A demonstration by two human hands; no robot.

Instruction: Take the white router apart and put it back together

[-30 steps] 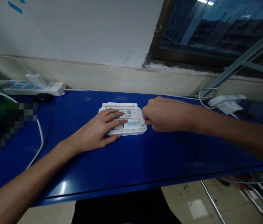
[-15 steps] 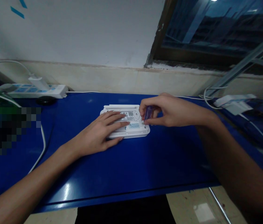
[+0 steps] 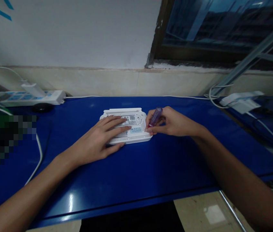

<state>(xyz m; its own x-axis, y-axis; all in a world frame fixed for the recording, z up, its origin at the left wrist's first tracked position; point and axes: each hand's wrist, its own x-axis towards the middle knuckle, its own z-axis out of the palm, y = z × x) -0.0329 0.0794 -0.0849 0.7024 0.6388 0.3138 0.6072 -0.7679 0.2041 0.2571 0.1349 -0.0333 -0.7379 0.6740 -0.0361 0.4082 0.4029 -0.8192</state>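
Observation:
A white router [image 3: 138,137] lies underside up on the blue table, its vented base and printed labels showing and its folded antenna along the far edge. Spread across the left part of the router is my left hand [image 3: 102,133], fingers apart and pressing flat, thumb at the near edge. My right hand [image 3: 169,122] pinches a screwdriver [image 3: 156,116] with a see-through purple handle, tilted over the router's right end. The screwdriver's tip is hidden by my fingers, so I cannot tell whether it touches a screw.
On the blue table [image 3: 97,187], a white power strip [image 3: 56,97] with a plugged-in charger stands at the back left, a black round object [image 3: 42,107] beside it. Another white power strip [image 3: 241,100] sits at right by a metal frame. White cables run along the wall and left side.
The screwdriver has gone from nearly upright to leaning, with its handle showing more. My right hand has shifted its grip. My left hand stays on the router; the whole view has moved slightly.

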